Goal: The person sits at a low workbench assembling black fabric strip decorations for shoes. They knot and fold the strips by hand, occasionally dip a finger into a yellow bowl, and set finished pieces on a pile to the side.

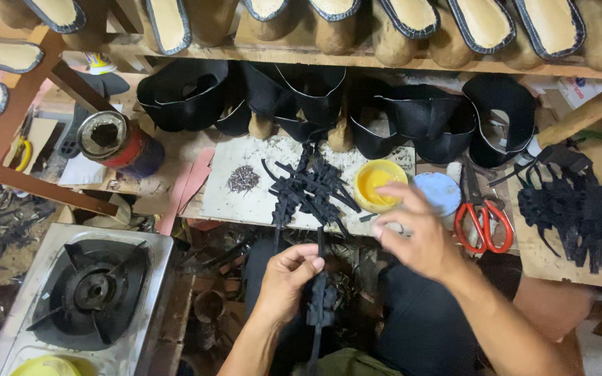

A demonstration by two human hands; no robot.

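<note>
Head view looks down on a cluttered wooden workbench [552,261]. A black strip [320,299] of thin, flexible material, long and narrow, is pinched between thumb and curled fingers of the left hand [287,278]; the strip hangs down in front of the dark trousers, below the bench edge. The right hand [412,233] is raised over the bench edge, blurred, with fingers loosely spread and half open; nothing is seen to be held in it.

Just beyond the right hand a small round yellow tub [379,184] with yellowish paste inside is placed, and beside it a flat, pale blue round lid [437,191]. A loose pile of black strips [315,188] is laid on a white, speckled board [245,198], near a small heap of dark nails [243,179]. Scissors with red handles [483,219] are found to the right of the lid. Behind, soft black shoe uppers [182,94] are lined up, curved and open. A round tin [116,143] with a dark, crusted top lies on its side to the left, and a metal gas stove [88,292] with a black burner grate stands at the lower left.
</note>
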